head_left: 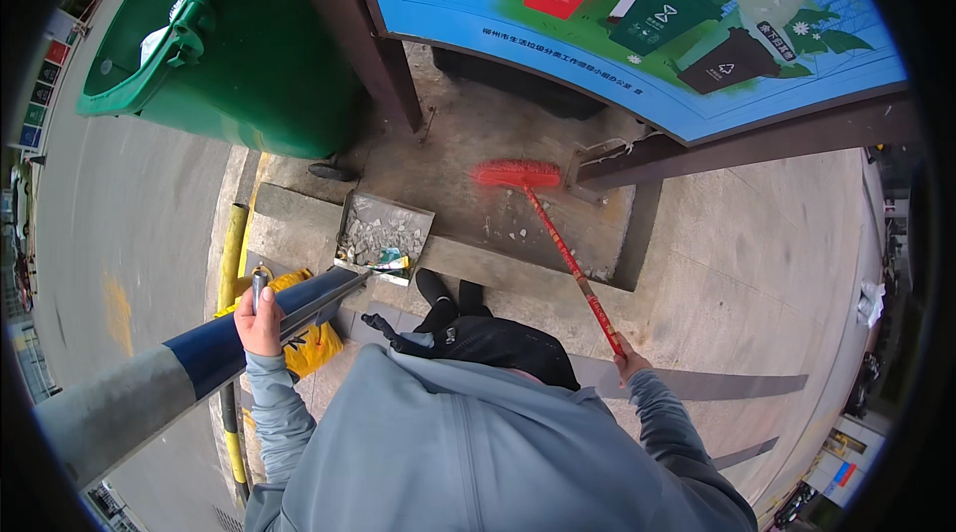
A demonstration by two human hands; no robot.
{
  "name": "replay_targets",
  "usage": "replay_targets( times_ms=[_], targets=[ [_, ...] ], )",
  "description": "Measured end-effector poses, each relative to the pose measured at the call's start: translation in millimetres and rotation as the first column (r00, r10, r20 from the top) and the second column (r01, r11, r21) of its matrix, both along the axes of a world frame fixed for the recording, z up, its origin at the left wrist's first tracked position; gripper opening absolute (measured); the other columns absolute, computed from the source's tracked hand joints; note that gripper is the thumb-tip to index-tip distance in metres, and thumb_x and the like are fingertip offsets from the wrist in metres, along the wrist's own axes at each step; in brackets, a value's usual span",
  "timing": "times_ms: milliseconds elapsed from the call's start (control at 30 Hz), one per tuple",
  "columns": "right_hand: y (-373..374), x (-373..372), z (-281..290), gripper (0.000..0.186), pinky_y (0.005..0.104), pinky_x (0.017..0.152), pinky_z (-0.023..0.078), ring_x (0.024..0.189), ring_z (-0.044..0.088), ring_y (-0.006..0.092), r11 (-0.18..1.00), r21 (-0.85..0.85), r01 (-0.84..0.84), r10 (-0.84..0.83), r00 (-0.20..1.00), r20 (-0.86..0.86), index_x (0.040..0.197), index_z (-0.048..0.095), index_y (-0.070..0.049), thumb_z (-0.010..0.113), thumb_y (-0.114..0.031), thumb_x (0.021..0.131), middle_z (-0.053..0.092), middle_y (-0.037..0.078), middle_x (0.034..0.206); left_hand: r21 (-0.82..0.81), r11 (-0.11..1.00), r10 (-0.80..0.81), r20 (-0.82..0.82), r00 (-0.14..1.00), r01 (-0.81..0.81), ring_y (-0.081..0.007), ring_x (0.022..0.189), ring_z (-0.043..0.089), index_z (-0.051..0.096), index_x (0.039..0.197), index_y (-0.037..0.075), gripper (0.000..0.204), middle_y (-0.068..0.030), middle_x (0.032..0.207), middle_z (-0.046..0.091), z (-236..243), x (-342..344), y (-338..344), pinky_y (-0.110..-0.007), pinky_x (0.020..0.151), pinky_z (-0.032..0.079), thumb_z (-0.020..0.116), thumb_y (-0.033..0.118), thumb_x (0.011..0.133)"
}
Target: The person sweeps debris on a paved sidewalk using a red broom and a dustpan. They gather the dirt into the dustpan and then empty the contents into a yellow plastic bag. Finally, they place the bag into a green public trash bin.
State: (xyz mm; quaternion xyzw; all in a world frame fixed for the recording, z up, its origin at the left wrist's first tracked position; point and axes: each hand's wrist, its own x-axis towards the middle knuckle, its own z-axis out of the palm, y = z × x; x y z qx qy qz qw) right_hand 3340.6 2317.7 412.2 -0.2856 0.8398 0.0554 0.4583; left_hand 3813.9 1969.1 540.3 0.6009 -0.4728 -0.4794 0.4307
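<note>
My right hand is closed round the red patterned handle of a broom. Its red bristle head, slightly blurred, rests on the paved ground below the signboard. At the left, my left hand grips the metal handle of a long-handled dustpan; a grey rod end sticks up from the fist. The dustpan lies just ahead of my black shoes, left of the broom head. In it are pale broken bits and a crumpled green and yellow wrapper. Small pale scraps lie on the ground near the broom.
A large green wheeled bin stands far left, beside a brown post. A blue signboard overhangs the far right. Near my left arm are a thick blue and grey pole, a yellow bag and a yellow-black barrier pole.
</note>
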Motion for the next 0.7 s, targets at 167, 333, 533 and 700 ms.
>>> replay_targets(
  times_ms=[167, 333, 533, 700],
  targets=[
    [-33.5, 36.9, -18.3, 0.056, 0.0389, 0.068, 0.040, 0.078, 0.051, 0.0346, 0.994, 0.060, -0.091, 0.095, 0.993, -0.070, 0.123, 0.010, -0.024, 0.041, -0.025, 0.077, 0.052, 0.021, 0.087, 0.044, 0.999, -0.016, -0.019, 1.000, 0.017, -0.0022, 0.039, 0.031, 0.047, 0.068, 0.006, 0.020, 0.0054, 0.047, 0.035, 3.7, -7.4, -1.7, -0.015, 0.038, 0.026, 0.050, 0.023, 0.077],
    [85.6, 51.9, -10.7, 0.051, 0.0368, 0.073, 0.040, 0.084, 0.050, 0.0335, 0.979, -0.168, 0.114, -0.106, 0.993, 0.053, 0.121, 0.023, -0.021, 0.043, -0.029, 0.075, 0.051, 0.021, 0.093, 0.025, 0.999, -0.024, -0.037, 0.999, 0.024, -0.0018, 0.038, 0.028, 0.046, 0.067, 0.009, 0.019, 0.0061, 0.047, 0.034, -0.1, -12.5, -5.5, -0.016, 0.035, 0.021, 0.050, 0.025, 0.077],
    [106.2, 80.9, 45.4, 0.047, 0.0360, 0.071, 0.041, 0.082, 0.052, 0.0303, 0.928, 0.037, 0.370, -0.351, 0.906, -0.235, 0.110, 0.040, -0.010, 0.051, -0.033, 0.070, 0.054, 0.017, 0.087, 0.036, 0.997, -0.061, -0.010, 0.998, 0.062, -0.0019, 0.038, 0.026, 0.039, 0.059, 0.011, 0.025, 0.0060, 0.045, 0.031, -2.5, -17.2, -7.7, -0.016, 0.036, 0.020, 0.049, 0.025, 0.078],
    [145.6, 90.5, 35.4, 0.031, 0.0359, 0.064, 0.043, 0.071, 0.055, 0.0273, 0.815, 0.165, 0.556, -0.466, 0.797, -0.386, 0.082, 0.054, -0.005, 0.054, -0.032, 0.065, 0.057, 0.014, 0.072, -0.035, 0.997, -0.065, 0.043, 0.997, 0.066, -0.0024, 0.034, 0.022, 0.036, 0.056, 0.012, 0.029, 0.0058, 0.042, 0.028, -5.0, -21.4, -7.8, -0.018, 0.032, 0.015, 0.046, 0.028, 0.079]
  ],
)
